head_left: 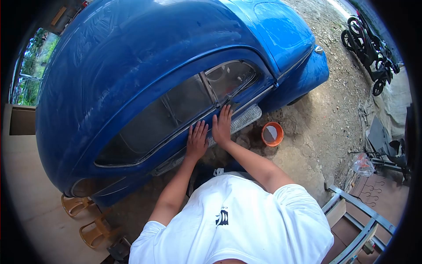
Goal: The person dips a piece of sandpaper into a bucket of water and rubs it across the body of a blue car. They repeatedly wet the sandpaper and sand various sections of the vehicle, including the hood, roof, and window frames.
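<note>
A blue rounded car fills the upper left and middle of the view, its roof marked with dusty streaks. My left hand lies against the car's side just below the side window, fingers stretched out. Close by on the right, my right hand rests flat near the door's edge, its fingertips by the rear end of the front window. Nothing shows in either hand, though the palms are hidden. Below the door runs a ribbed running board.
An orange bucket with greyish-white contents stands on the dirt ground right of my right arm. Brown plastic chairs are at the lower left. A metal frame lies at the lower right, near a clear plastic bag. Motorcycles stand farther off.
</note>
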